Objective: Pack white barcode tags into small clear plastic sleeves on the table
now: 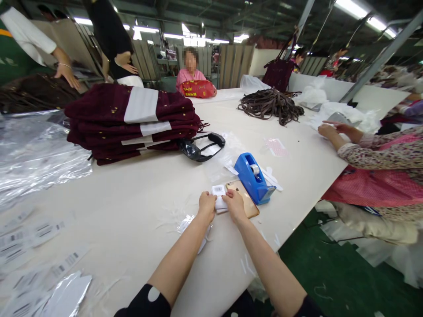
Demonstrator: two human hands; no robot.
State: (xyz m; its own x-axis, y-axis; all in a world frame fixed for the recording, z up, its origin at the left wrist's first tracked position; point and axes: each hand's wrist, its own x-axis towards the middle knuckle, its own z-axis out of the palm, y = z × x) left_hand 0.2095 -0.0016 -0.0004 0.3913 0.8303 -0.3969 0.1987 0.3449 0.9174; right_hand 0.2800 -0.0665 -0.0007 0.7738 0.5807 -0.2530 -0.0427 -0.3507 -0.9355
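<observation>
White barcode-printed cards (218, 190): one small stack, card count unclear, at the near-centre of the pale tabletop (132, 198). Left hand (207, 206): closed on the stack's left edge, fingers pinching. Right hand (234, 203): fingers pinching its right edge. Hands two, stack between them.

Containers: one blue plastic tape dispenser (248, 182), holding one roll of clear tape (254, 169). One gold smartphone (247, 201) lies between the cards and the dispenser, partly behind the right hand.

Beyond, left: one pile of folded maroon fabric bags (99, 116), at least three white bands visible; bag count unclear. One black curved object with two joining bars (193, 151) sits just beside the pile. Far side: one heap of brown straps (269, 105), strands too tangled to count; one glossy red packet (198, 89) in front of a seated person in pink (185, 75). Lower left: many loose white barcode labels (42, 229), overlapping, count unclear.
</observation>
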